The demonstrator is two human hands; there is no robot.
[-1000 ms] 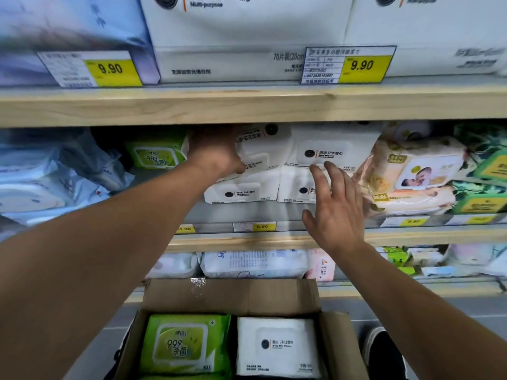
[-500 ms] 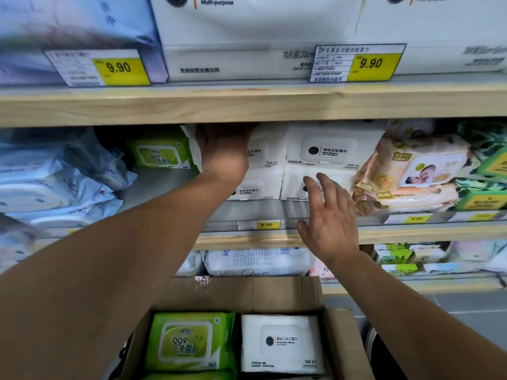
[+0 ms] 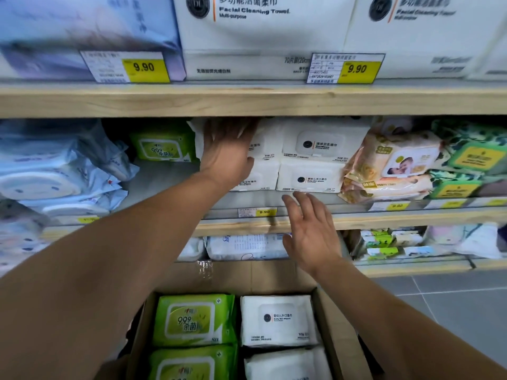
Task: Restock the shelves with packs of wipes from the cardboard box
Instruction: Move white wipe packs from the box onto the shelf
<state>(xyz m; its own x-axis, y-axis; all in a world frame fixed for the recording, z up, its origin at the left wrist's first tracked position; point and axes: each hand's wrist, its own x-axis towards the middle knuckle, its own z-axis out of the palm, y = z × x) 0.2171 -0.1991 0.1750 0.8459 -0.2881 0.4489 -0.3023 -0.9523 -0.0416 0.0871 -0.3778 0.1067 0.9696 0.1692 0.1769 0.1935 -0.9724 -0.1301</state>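
Note:
An open cardboard box (image 3: 338, 341) sits low in front of me, with green wipe packs (image 3: 192, 320) in its left half and white wipe packs (image 3: 277, 320) in its right half. On the middle shelf (image 3: 384, 219) stand two stacks of white packs (image 3: 323, 145). My left hand (image 3: 227, 150) lies flat against the left stack, fingers pointing up, thumb at the seam between its two packs. Spread and holding nothing, my right hand (image 3: 311, 233) hovers in front of the shelf edge, just below the right stack's lower pack (image 3: 310, 178).
A green pack (image 3: 162, 146) stands left of the white stacks, with bare shelf in front of it. Blue packs (image 3: 41, 176) fill the left end, baby-print packs (image 3: 397, 160) and leaf-print packs (image 3: 466, 160) the right. Towel boxes (image 3: 260, 28) sit on the shelf above.
My right hand has dropped from the right white stack down to the shelf edge. My left hand has shifted right across the left stack, whose packs now sit squarer.

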